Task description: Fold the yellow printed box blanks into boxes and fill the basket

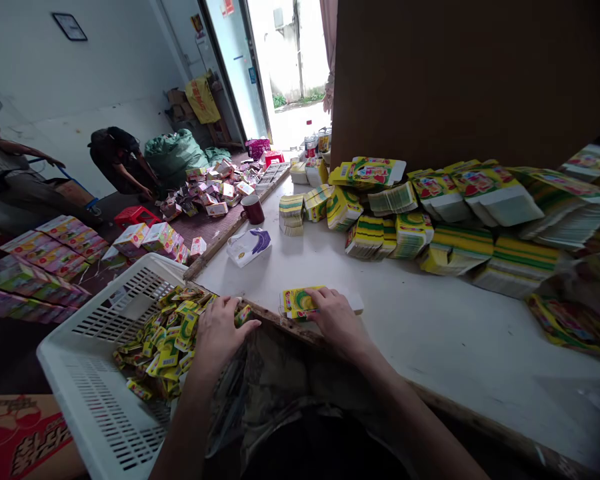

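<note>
My left hand [223, 328] is above the near edge of the table, beside a white plastic basket [75, 353]. A small yellow-green box [243, 313] sits between its thumb and fingertips. Many similar small folded boxes [170, 353] are heaped in the basket. My right hand [337, 320] rests on the tabletop, its fingers closed over a yellow flat carton [296, 302] with a fruit print. A pale end of carton shows beyond the knuckles; whether it is one carton or several is hidden by the hand.
Stacks of flat yellow cartons [457, 247] line the white table's [400, 320] far side below a dark board. A tissue pack [249, 247] and a mug [253, 209] stand at left. Two people [120, 157] work beyond, near piled pink boxes [55, 257].
</note>
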{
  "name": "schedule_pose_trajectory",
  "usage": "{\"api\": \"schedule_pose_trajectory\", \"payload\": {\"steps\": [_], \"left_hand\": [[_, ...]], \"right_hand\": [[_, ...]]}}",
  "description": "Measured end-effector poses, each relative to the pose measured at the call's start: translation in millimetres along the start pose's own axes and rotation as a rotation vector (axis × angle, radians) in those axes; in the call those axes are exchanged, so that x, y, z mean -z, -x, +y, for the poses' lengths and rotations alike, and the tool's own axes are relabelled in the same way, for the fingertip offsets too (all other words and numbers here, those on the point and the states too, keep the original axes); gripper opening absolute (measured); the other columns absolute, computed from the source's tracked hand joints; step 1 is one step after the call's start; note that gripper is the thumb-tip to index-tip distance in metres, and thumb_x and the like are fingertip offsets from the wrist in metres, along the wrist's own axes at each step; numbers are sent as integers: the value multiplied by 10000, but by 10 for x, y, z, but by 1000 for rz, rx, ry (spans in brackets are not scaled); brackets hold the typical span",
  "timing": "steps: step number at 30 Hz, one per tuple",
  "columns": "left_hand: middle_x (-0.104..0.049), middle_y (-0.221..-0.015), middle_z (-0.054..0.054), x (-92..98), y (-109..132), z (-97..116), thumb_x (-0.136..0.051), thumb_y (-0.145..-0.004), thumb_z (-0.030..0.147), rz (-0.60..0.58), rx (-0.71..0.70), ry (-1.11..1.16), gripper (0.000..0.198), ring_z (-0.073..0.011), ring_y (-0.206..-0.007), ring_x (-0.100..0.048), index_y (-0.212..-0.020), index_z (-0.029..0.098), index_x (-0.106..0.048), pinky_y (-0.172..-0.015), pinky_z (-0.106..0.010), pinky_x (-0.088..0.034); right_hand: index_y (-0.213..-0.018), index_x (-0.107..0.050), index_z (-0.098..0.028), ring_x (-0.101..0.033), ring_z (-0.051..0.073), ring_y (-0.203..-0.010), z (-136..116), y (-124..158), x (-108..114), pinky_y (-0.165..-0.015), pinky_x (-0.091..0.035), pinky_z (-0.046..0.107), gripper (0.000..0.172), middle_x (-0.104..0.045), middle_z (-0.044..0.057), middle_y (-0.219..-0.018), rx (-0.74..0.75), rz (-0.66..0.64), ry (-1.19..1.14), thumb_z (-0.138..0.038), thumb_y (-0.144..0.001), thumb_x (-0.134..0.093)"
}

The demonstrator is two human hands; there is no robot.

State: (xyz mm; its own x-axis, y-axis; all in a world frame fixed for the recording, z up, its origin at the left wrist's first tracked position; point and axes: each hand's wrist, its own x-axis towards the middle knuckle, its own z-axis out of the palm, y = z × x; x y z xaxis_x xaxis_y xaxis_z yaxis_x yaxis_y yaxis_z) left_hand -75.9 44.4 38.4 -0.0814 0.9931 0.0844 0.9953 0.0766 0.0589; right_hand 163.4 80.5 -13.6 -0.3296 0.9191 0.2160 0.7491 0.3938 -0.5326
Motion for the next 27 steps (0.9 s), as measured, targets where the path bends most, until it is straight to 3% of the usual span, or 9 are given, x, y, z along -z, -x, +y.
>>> {"api": "schedule_pose_trajectory", "payload": {"steps": [3,8,14,19,22,27], "left_hand": [[-614,-1218,-165,-78,7,47,-641,-828,452,-14,-66,99,473,-331,-1139,-573,-1170,126,-622,-973,-455,-447],[-616,-1220,-161,-184,13,181,-668,-821,406,-58,-129,218,454,-314,-1154,-572,-1172,122,-619,-1011,-452,-435],[-643,-1167,-126,-189,19,234,-674,-818,374,-12,-170,381,377,-288,-1095,-599,-1121,154,-637,-985,-441,-463],[-667,-1116,-101,-179,42,300,-659,-827,355,-2,-176,464,311,-267,-1072,-614,-1082,176,-647,-957,-409,-484],[-679,-1106,-92,-194,52,342,-669,-817,345,9,-188,483,298,-262,-1064,-625,-1071,191,-654,-954,-400,-486],[-709,-1040,-82,-172,90,459,-674,-807,357,-95,-186,568,280,-249,-982,-659,-1035,195,-664,-861,-361,-522]], "right_hand": [[-1053,-668,-174,-598,285,-947,18,-61,-79,-855,-494,387,262,-690,107,-1004,-5,-20,29,-81,-808,-654],[-1264,-539,-171,-566,283,-1026,-6,33,-87,-898,-458,377,433,-636,125,-1117,-86,31,91,-118,-845,-634],[-1096,-612,-164,-583,308,-946,-20,49,-52,-850,-450,404,238,-661,132,-999,-159,32,137,-163,-859,-636],[-1261,-519,-143,-575,276,-1002,-18,88,-73,-875,-437,362,403,-630,133,-1102,-162,72,123,-126,-868,-606],[-1214,-551,-163,-567,299,-1001,13,128,-81,-908,-398,406,361,-642,128,-1080,-162,91,136,-152,-861,-623],[-1114,-584,-171,-574,291,-943,82,120,-81,-848,-419,386,279,-650,113,-990,-150,101,119,-153,-842,-642]]}}
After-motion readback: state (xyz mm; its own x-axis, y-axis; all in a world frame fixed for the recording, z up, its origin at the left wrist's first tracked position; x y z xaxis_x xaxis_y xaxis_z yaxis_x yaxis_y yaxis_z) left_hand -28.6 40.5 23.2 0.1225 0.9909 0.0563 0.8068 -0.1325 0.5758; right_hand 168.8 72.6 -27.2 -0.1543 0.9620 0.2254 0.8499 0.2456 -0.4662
